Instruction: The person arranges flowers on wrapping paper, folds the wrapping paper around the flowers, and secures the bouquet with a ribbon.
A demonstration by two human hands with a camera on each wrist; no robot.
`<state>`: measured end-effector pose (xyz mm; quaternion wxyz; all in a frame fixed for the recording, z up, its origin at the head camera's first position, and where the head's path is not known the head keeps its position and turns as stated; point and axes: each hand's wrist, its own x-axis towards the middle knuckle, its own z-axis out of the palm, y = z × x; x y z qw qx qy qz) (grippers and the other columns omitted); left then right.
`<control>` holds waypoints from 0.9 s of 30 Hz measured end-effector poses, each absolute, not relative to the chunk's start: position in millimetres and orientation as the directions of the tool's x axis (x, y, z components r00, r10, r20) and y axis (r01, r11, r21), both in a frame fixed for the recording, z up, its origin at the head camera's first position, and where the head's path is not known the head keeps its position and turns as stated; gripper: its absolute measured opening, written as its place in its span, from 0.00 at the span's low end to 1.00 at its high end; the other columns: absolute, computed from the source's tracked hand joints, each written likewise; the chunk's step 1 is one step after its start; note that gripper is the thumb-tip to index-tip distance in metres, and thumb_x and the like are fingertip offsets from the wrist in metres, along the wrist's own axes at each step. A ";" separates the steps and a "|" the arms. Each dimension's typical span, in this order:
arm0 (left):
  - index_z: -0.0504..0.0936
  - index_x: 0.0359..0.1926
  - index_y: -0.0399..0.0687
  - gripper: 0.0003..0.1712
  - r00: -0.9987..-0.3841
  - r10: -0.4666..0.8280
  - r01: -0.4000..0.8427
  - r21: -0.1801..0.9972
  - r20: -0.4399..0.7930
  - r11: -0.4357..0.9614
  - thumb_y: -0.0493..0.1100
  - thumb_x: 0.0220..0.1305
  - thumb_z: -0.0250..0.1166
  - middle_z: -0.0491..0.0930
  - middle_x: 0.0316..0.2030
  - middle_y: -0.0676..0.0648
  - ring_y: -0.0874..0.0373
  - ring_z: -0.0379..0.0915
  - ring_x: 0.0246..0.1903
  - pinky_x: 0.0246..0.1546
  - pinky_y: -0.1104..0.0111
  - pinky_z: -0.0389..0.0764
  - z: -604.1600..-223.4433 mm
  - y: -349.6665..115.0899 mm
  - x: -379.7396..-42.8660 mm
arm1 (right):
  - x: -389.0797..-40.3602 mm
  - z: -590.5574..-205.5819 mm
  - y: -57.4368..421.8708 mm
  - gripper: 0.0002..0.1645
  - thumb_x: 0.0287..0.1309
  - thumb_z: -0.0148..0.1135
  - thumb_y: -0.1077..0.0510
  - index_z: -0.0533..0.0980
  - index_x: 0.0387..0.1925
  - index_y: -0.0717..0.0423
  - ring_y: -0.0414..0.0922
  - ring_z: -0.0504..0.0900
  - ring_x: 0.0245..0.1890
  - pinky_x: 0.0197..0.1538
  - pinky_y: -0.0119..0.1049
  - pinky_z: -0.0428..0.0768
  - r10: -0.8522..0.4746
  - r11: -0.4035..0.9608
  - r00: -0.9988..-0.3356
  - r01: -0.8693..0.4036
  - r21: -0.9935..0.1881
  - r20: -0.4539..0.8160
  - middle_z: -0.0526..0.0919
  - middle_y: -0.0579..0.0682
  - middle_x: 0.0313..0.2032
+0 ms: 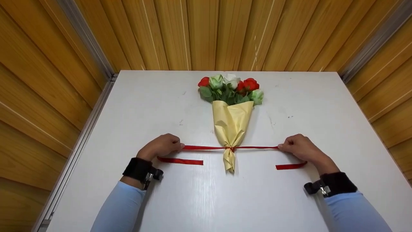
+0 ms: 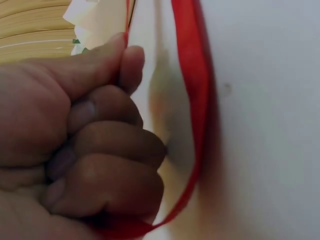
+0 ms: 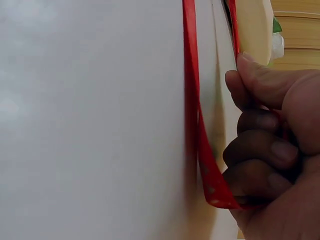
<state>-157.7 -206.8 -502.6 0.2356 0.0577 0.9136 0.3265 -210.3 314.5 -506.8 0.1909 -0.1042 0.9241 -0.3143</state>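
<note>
A bouquet point(image 1: 233, 122) of red, white and pale green flowers, wrapped in yellow paper, lies on the white table. Red ribbon point(image 1: 202, 148) is tied round its narrow neck and stretches out straight to both sides. My left hand point(image 1: 162, 145) pinches one side of the ribbon between thumb and forefinger, its other fingers curled in. On the other side my right hand point(image 1: 299, 146) pinches the ribbon the same way. From below each fist a loose ribbon tail hangs and turns back toward the bouquet, seen close in both wrist views.
Wood-panelled walls point(image 1: 202, 35) stand behind the table point(image 1: 154, 96) and at both sides. A metal rail point(image 1: 80, 141) runs along the left table edge. Black bands with small cameras point(image 1: 157, 174) sit on both wrists. The bouquet's flower heads point toward the far edge.
</note>
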 end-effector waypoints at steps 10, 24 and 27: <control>0.89 0.47 0.48 0.24 -0.873 0.172 -0.085 0.490 -0.456 0.868 0.58 0.81 0.54 0.83 0.49 0.44 0.48 0.74 0.51 0.59 0.51 0.76 -484.6 -248.1 -161.9 | -216.7 -495.2 332.0 0.37 0.67 0.61 0.26 0.83 0.35 0.57 0.47 0.73 0.28 0.31 0.37 0.70 -0.151 0.872 -0.941 0.018 -0.489 -0.304 0.74 0.47 0.22; 0.86 0.57 0.48 0.22 -0.908 0.284 0.130 0.437 -0.308 0.890 0.52 0.66 0.74 0.85 0.47 0.47 0.47 0.78 0.51 0.59 0.46 0.75 -476.4 -146.4 -155.7 | -197.3 -503.1 259.2 0.31 0.68 0.69 0.49 0.77 0.66 0.60 0.64 0.70 0.71 0.70 0.63 0.71 -0.389 0.868 -0.912 -0.316 -0.383 -0.130 0.78 0.64 0.66; 0.84 0.53 0.48 0.22 -0.891 0.356 0.217 0.424 -0.282 0.879 0.46 0.60 0.78 0.83 0.41 0.49 0.48 0.77 0.45 0.56 0.45 0.73 -481.9 -126.3 -153.5 | -195.1 -505.8 247.6 0.31 0.67 0.70 0.54 0.76 0.67 0.60 0.62 0.74 0.67 0.68 0.61 0.74 -0.431 0.852 -0.896 -0.364 -0.377 -0.111 0.81 0.61 0.64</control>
